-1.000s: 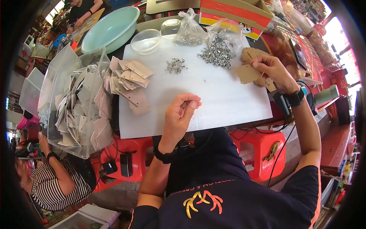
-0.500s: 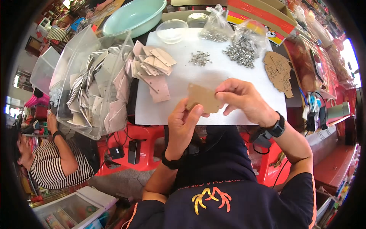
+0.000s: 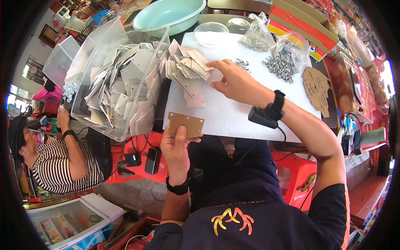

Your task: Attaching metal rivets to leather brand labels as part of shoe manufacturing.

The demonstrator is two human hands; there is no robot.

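Note:
A flat brown card [image 3: 193,124] with small holes at its corners is pinched between the thumb and fingers of my left hand [image 3: 176,151], just off the front edge of the white board [image 3: 233,118]. My right hand [image 3: 239,83] reaches across the board to a loose stack of pale cards [image 3: 187,68]. Its index fingertip is at the stack's right edge, thumb and index apart, with no card seen between them. Behind this hand lies a small heap of metal pieces [image 3: 242,64], partly hidden. A larger metal heap [image 3: 281,68] spills from a clear bag.
Left of the board stands a clear bin [image 3: 95,127] full of pale cards. A teal basin [image 3: 166,18], a clear bowl [image 3: 211,35], a bag of metal bits [image 3: 257,38] and a carton [image 3: 304,18] line the back. Brown cards [image 3: 316,89] lie right. A person [image 3: 62,166] sits left.
My right hand has let go of the brown card and moved left and away to the pale stack. My left hand has shifted left with the card. The whole view has shifted slightly.

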